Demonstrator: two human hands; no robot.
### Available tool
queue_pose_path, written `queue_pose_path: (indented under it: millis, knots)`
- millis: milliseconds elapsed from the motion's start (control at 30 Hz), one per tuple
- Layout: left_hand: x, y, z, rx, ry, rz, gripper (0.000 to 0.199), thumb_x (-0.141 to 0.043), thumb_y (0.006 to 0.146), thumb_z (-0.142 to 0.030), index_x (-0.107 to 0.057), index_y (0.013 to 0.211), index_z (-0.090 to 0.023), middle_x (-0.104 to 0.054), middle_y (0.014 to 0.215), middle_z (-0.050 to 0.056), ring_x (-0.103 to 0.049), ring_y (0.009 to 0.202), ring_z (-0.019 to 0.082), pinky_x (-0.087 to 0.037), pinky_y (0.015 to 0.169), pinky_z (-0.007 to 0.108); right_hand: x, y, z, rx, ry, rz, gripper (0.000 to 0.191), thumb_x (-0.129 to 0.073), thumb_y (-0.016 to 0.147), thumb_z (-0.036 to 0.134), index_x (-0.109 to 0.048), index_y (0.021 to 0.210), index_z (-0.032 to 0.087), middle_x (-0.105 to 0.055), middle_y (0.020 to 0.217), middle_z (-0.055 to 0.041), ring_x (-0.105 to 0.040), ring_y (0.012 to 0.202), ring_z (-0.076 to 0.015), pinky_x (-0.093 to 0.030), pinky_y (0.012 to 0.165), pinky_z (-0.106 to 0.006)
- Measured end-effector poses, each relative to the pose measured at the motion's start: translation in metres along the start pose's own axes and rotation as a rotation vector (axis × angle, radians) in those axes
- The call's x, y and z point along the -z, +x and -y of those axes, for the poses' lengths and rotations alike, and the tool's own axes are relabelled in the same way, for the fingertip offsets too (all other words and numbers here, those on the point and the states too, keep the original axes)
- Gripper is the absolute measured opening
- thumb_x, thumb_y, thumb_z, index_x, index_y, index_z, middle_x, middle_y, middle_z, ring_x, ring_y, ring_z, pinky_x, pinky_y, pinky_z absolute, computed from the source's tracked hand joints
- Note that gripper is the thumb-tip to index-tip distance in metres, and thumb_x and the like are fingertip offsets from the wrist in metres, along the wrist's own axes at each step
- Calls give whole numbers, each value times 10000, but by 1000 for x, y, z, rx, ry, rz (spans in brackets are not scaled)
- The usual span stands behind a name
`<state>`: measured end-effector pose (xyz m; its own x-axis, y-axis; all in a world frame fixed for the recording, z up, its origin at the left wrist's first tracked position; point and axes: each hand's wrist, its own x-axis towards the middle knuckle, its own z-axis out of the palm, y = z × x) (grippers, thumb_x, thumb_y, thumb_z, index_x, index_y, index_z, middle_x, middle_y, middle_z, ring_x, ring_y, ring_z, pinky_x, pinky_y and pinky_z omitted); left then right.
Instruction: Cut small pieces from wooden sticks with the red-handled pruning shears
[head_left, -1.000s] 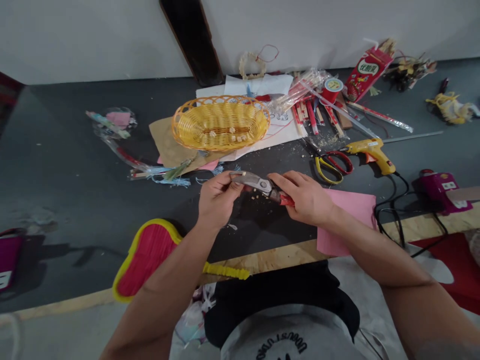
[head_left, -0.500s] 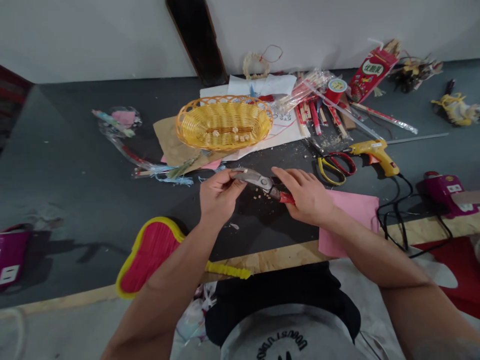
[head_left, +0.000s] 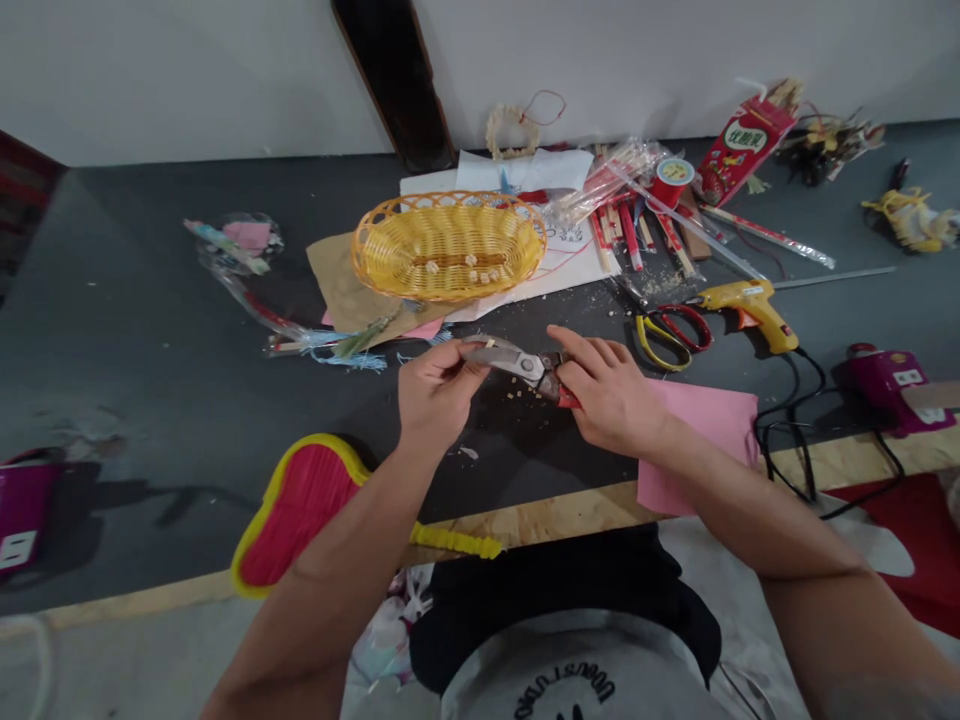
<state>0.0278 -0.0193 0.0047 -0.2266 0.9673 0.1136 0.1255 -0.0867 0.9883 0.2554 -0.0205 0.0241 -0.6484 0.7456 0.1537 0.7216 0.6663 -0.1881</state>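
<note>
Frame centre: our right hand (head_left: 619,398), half-curled, one finger extended, holds red-handled grey metal shears (head_left: 528,367) | our left hand (head_left: 436,392) pinches at their blade tips, what it grips unclear | upper centre: yellow oval woven basket (head_left: 450,230) with small pale pieces (head_left: 484,275)

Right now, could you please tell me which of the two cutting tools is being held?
The pruning shears, gripped by the right hand; the scissors, with one yellow and one red handle, lie on the tabletop.
</note>
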Motion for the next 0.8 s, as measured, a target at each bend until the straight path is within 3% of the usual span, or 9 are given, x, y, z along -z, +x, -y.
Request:
queue_pose_path:
  millis: [233, 667, 800]
  knots:
    - [-3, -1, -6, -22, 34, 18, 86, -780, 704, -219, -820, 780, -221, -797, 815, 27, -729, 772, 184, -573, 715, 279, -1, 0, -2, 27, 14, -44, 363, -535, 833, 108, -609, 1182, 170, -481, 1565, -148, -476, 1310, -320, -382, 1068, -486]
    - [-3, -1, -11, -85, 73, 66, 82, -753, 731, -208, -811, 788, -217, -806, 842, 28, -748, 797, 184, -591, 717, 270, -2, 0, -4, 22, 119, -52, 298, -543, 818, 106, -597, 1101, 181, -590, 1457, -145, -546, 1220, -336, -445, 961, -495]
    - [-4, -3, -13, -139, 37, 65, 59, -752, 774, -208, -808, 790, -213, -808, 842, 26, -750, 782, 172, -590, 723, 262, -1, -1, -3, 11, 194, -61, 555, -528, 805, 105, -500, 1358, 124, -610, 1414, -171, -563, 1173, -324, -463, 933, -477]
